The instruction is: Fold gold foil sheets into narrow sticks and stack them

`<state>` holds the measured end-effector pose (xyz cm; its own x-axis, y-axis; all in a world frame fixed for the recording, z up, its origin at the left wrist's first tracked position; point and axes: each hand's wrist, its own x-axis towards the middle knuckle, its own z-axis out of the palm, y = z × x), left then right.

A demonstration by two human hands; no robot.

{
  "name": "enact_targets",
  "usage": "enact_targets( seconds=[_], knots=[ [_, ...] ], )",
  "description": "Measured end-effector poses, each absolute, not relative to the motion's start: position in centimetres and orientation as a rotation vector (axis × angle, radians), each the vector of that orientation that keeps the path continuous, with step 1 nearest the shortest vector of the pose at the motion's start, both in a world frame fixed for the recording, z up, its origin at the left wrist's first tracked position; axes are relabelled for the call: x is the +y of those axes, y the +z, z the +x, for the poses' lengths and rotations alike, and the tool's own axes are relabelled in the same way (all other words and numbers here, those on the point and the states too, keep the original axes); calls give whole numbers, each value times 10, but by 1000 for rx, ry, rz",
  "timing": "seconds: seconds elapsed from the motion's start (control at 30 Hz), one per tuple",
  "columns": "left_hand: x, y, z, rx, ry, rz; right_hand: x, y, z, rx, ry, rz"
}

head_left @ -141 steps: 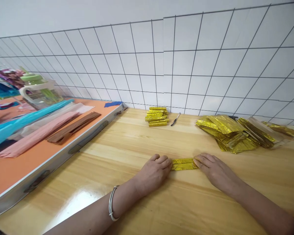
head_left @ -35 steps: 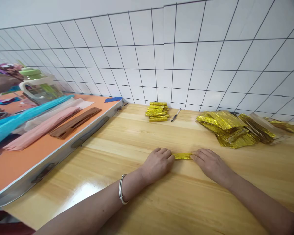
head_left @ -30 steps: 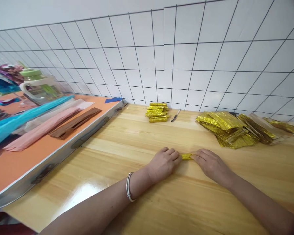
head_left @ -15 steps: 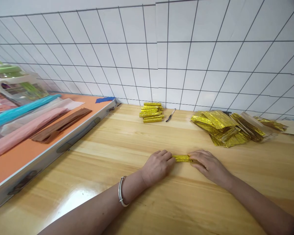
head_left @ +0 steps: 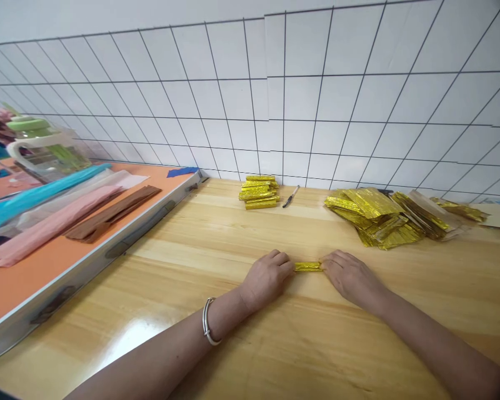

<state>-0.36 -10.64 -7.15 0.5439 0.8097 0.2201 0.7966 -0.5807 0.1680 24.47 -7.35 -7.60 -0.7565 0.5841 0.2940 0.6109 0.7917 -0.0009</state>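
Observation:
A narrow folded strip of shiny gold foil [head_left: 308, 266] lies crosswise on the wooden tabletop [head_left: 216, 239]. My left hand [head_left: 269, 278] grips its left end, fingers curled down over it. At the other end, my right hand [head_left: 350, 278] pinches the foil, the fingertips pressed together. Only the middle of the strip shows; both ends are hidden under the fingers. Beyond the hands, near the wall, sits a small stack of similar folded gold strips [head_left: 259, 193]. A pen [head_left: 290, 196] lies just right of that stack.
A heap of gold foil pieces [head_left: 375, 214] lies at the back right against the tiled wall [head_left: 304, 94]. On the left, a raised orange board [head_left: 129, 216] bears brown, pink, white and blue folded sheets. A lidded clear jug [head_left: 54, 150] stands behind them.
The foil strip looks narrower between my hands, folded over on itself. My right hand's fingers have closed down on its end; my left hand has barely shifted. The view has tilted slightly.

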Motion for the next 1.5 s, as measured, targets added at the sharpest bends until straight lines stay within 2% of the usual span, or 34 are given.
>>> enact_targets(
  seconds=[0.23,0.53,0.77,1.0,1.37,1.5],
  knots=[
    [-102,-73,-5,1600,587,2466,-72,-63,233,-2668,68,-1183],
    [-86,-67,-6,1698,442,2339,-60,-59,220,-2679,62,-1377],
    [-85,-67,-10,1579,496,2344,-66,-61,233,-2671,159,-1144],
    [-89,-73,-13,1372,608,2473,-71,-77,242,-2627,113,-909],
    [-80,-68,-26,1095,554,2439,-76,-72,241,-2639,44,-808],
    [-80,-66,-27,1124,535,2415,-76,-70,241,-2652,22,-841]
  ],
)
